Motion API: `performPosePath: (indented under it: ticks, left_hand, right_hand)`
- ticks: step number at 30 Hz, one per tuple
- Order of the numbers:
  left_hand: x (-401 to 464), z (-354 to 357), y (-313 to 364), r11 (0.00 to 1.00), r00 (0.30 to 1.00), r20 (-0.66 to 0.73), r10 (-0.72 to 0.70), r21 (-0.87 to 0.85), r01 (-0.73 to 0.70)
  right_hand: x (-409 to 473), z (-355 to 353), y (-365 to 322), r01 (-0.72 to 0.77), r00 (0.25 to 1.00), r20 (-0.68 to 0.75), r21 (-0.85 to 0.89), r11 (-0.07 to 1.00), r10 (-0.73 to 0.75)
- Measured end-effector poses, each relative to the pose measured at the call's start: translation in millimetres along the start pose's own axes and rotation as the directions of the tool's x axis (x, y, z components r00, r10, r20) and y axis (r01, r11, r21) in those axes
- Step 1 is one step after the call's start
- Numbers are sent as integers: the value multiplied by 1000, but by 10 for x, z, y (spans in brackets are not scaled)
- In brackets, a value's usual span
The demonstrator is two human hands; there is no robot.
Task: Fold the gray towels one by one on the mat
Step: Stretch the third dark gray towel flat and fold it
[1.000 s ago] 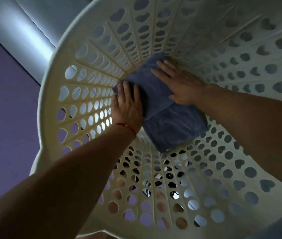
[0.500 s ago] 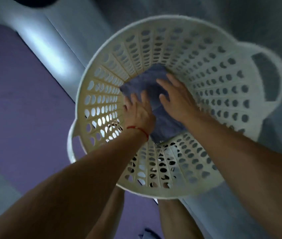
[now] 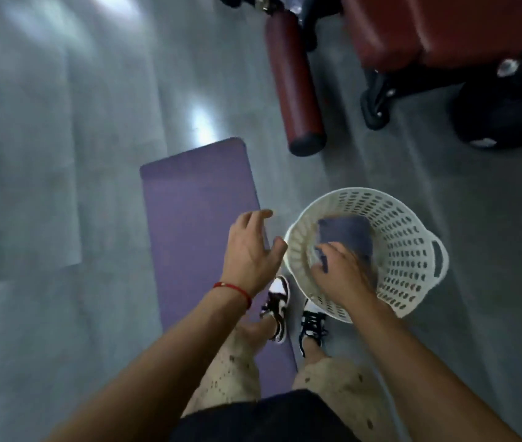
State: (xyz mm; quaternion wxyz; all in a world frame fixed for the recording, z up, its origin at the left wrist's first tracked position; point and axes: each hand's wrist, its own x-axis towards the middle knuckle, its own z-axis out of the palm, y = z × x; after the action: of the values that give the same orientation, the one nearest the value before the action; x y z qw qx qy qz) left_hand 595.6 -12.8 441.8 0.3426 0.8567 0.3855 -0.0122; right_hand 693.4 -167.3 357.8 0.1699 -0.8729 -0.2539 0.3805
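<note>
As seen: folded towel [image 3: 346, 234] in basket [image 3: 413, 250].

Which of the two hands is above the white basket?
The right hand, above the white perforated plastic basket and its folded grey towel. The left hand, with a red string bracelet, is outside the rim.

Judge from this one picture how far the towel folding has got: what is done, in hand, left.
Done: a folded towel lies in the basket. In hand: nothing clearly; the right hand is over the basket, blurred, and the left hand hangs open and empty above the mat. Left: no unfolded towel shows, so I cannot tell.
</note>
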Motion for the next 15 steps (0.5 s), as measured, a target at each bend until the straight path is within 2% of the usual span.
performPosePath:
  ticks: [4, 9, 12, 15]
  left_hand:
    - [-353, -989, -529, 992, 974, -190, -123, -14, 122]
    - [-835, -1891, -1511, 940, 851, -401, -340, -137, 311]
    - [-1092, -2266, -2218, 900, 766, -473, -435, -223, 374]
    - [-1243, -2569, -3009, 879, 734, -484, -478, -275, 390]
  right_hand:
    - [-270, 165, -969, 185, 982, 68, -121, 975, -178]
    - [-375, 771, -2244, 467, 881, 206, -230, 854, -426]
    - [-424, 1259, -2941, 555, 828, 281, -284, 782, -486]
    - [-414, 1769, -3562, 604, 795, 314, -345, 718, -518]
